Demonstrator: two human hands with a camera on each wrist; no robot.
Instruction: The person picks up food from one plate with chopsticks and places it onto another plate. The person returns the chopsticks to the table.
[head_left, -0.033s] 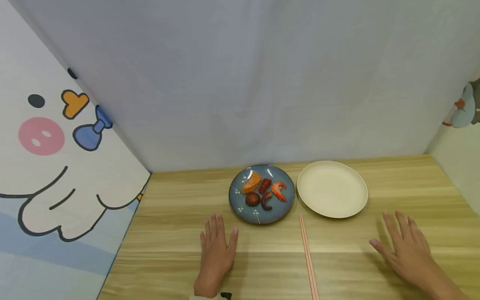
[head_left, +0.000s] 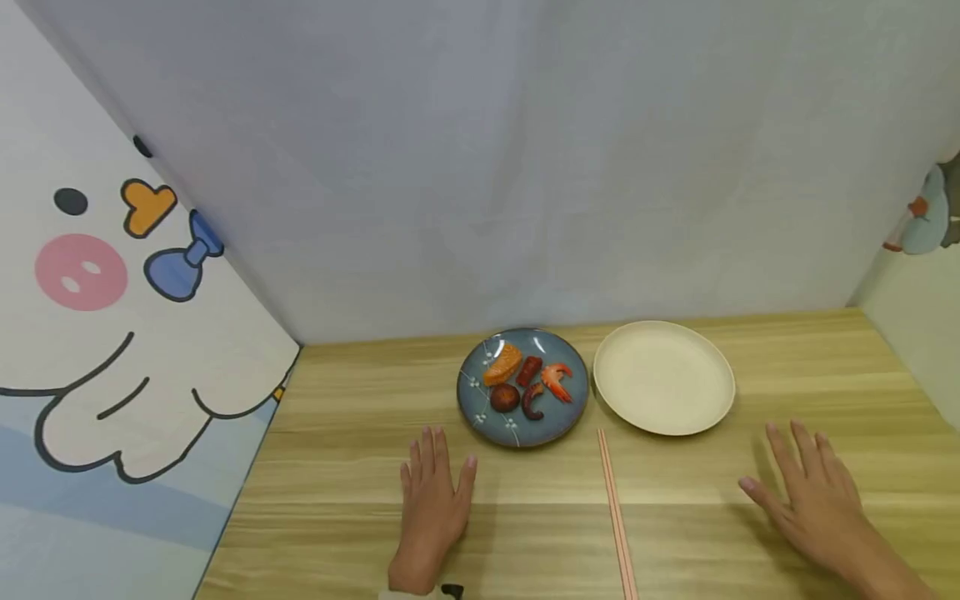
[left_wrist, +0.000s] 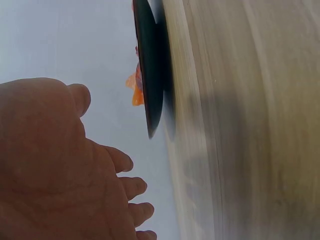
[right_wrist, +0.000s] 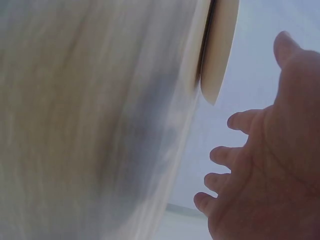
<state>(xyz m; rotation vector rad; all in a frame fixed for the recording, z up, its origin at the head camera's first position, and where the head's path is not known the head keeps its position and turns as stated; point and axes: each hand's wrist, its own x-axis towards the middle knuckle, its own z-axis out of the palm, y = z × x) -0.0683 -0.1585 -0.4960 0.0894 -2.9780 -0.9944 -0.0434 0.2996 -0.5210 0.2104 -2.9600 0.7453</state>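
Well beyond the fingertips of both hands stands a tall, pale grey, softly creased backdrop (head_left: 525, 167); far to the left of the left hand (head_left: 433, 517) rises a white and light-blue panel (head_left: 172, 350) printed with a cartoon animal. Below the left hand and the right hand (head_left: 821, 508) spreads a broad tabletop of yellowish wood grain (head_left: 337, 417), with their shadows falling on it in the wrist views.

Both hands are released, palms down, fingers straight and thumbs held out to the side, raised a little off the wood and well apart.

Ahead of the right hand and to its left lies a round, plain cream plate (head_left: 663, 379). Just beside it, ahead of the left hand and to its right, lies a round, glossy blue plate (head_left: 558, 422) with white blossom sprigs.

Between the two hands, clear of either thumb, a pair of slim pink chopsticks (head_left: 615, 508) points toward the plates.

On the blue plate, beyond the left fingertips, sit an orange ribbed slab (head_left: 502, 365), a red-orange shrimp (head_left: 557, 381), a round brown mushroom-like cap (head_left: 506, 398), a curled dark-red tentacle-like piece (head_left: 532, 402) and a small dark-red block (head_left: 529, 371).
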